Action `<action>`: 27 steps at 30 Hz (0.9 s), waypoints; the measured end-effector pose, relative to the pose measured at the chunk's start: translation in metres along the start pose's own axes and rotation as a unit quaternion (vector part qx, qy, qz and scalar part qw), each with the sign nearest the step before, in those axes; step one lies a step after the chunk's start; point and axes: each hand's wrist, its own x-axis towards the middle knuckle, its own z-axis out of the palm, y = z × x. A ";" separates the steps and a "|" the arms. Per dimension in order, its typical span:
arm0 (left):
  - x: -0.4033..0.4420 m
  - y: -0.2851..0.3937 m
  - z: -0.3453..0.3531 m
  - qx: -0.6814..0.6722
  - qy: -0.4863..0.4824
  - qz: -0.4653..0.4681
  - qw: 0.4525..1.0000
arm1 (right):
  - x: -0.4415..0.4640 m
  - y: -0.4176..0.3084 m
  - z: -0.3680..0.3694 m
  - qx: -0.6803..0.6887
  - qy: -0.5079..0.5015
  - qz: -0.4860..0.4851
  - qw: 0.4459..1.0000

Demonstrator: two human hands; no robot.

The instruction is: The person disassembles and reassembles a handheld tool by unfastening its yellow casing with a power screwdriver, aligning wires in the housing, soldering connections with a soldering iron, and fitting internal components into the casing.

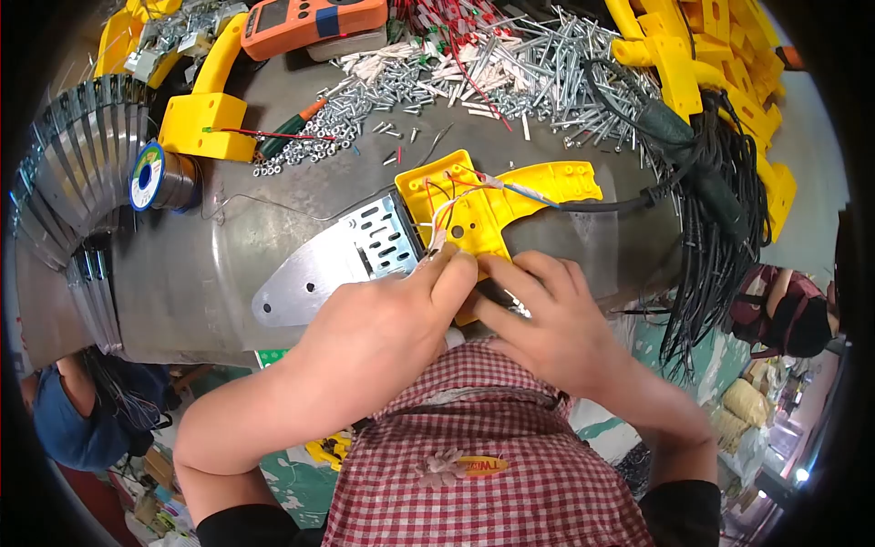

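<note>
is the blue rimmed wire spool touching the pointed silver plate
Apart: the head view shows the spool to the left of the pointed plate, with bare bench between them.

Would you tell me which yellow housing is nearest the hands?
The open housing at the hands, beside the perforated metal plate; other housings lie farther off.

An orange multimeter (312, 25) lies beyond a blue-rimmed spool (168, 180).

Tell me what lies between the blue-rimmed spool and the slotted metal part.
In the head view, a thin bent strand lies on the bench between the spool and the metal part.
</note>
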 end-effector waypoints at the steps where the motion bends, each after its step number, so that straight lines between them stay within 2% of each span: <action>1: -0.001 -0.001 -0.001 0.022 -0.024 0.010 0.999 | -0.007 0.001 -0.001 -0.011 -0.007 0.025 1.000; 2: 0.000 -0.003 -0.002 0.045 -0.048 0.020 0.998 | -0.016 0.004 0.008 0.064 0.062 0.069 0.994; 3: 0.000 -0.004 -0.005 0.044 -0.043 0.022 0.998 | -0.023 0.004 0.014 0.060 0.061 0.068 0.994; 5: 0.001 -0.004 -0.013 0.041 -0.104 0.045 0.993 | -0.034 0.003 0.021 0.229 0.161 0.214 0.936; 6: 0.002 -0.003 -0.014 0.052 -0.122 0.040 0.990 | -0.031 0.006 0.017 0.179 0.125 0.167 0.962; 7: 0.002 0.000 -0.015 0.053 -0.120 0.042 0.990 | -0.031 0.006 0.015 0.177 0.126 0.168 0.962; 9: 0.001 0.006 -0.018 0.095 -0.142 0.029 0.985 | -0.028 0.006 0.008 0.236 0.134 0.232 0.934; 10: 0.000 0.006 -0.017 0.097 -0.135 0.027 0.986 | -0.023 0.010 0.003 0.182 0.153 0.161 0.958; 11: -0.003 0.006 -0.013 0.091 -0.126 0.025 0.987 | -0.021 0.010 -0.001 0.180 0.153 0.155 0.959; 13: -0.006 0.003 -0.009 0.087 -0.117 0.025 0.989 | -0.020 0.006 -0.004 0.258 0.099 0.231 0.933; 17: -0.005 0.001 -0.008 0.098 -0.096 0.054 0.989 | -0.021 0.013 -0.002 0.285 0.071 0.250 0.922; 19: -0.006 0.001 -0.008 0.115 -0.102 0.062 0.986 | -0.024 0.014 0.003 0.413 0.107 0.328 0.843; 20: -0.007 0.001 -0.009 0.111 -0.108 0.063 0.986 | -0.026 0.014 0.005 0.411 0.105 0.328 0.844; 22: -0.007 0.001 -0.011 0.110 -0.114 0.068 0.985 | -0.028 0.014 0.008 0.511 0.125 0.318 0.789; 23: -0.007 0.001 -0.012 0.106 -0.114 0.069 0.985 | -0.025 0.012 0.002 0.508 0.128 0.318 0.790; 24: -0.007 0.001 -0.012 0.102 -0.113 0.068 0.986 | -0.018 0.007 -0.009 0.383 0.132 0.253 0.879; 25: -0.007 0.000 -0.012 0.103 -0.111 0.070 0.986 | -0.012 0.005 -0.015 0.247 0.132 0.181 0.943; 26: -0.007 0.000 -0.011 0.105 -0.089 0.085 0.987 | -0.006 0.007 -0.016 0.216 0.129 0.139 0.958; 27: -0.008 0.000 -0.010 0.108 -0.068 0.102 0.987 | 0.000 0.009 -0.016 0.215 0.131 0.140 0.958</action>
